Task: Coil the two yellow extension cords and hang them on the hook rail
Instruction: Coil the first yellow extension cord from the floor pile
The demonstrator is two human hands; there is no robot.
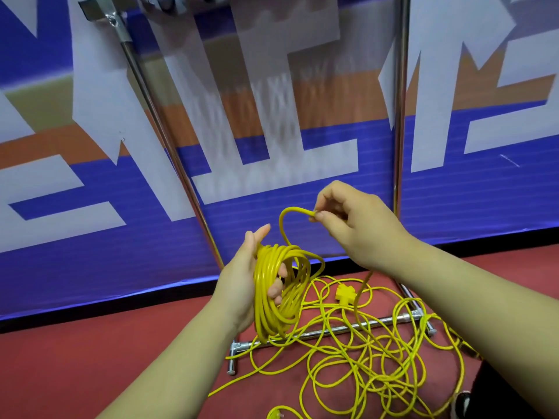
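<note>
- Red flooring (pixel 90 373) is running up to a blue-and-white printed banner (pixel 90 237). A chrome stand is standing in front of it, and its floor bar (pixel 390 319) is serving as the reference for all positions below.
- Above the floor bar's left end, the left hand (pixel 239 285) is holding one coil (pixel 266 297) of yellow cord. The loops are hanging across the palm with the lower fingers curling through them. The thumb and upper fingers are standing straight, apparently to keep the coil mouth free for the next loop.
- Above the middle of the floor bar, higher than the coil, the right hand (pixel 354 225) is pinching the feed strand (pixel 282 219) between thumb and fingertips. The strand is arching up from the coil to the pinch, which looks like the next turn being formed.
- Across and in front of the floor bar, uncoiled cord (pixel 378 373) is lying in one loose heap. Whether it is one cord or two cannot be told.
- Just behind the floor bar, one yellow socket block (pixel 344 293) is lying on the floor. One further cord end (pixel 275 414) is showing well in front of the bar.
- Two uprights are rising behind the floor bar's ends: the left upright (pixel 169 164), leaning, and the right upright (pixel 399 116).
- High above the floor bar, the rail fittings (pixel 163 4) are too blurred for hooks to be counted, and nothing is hanging there yet.
</note>
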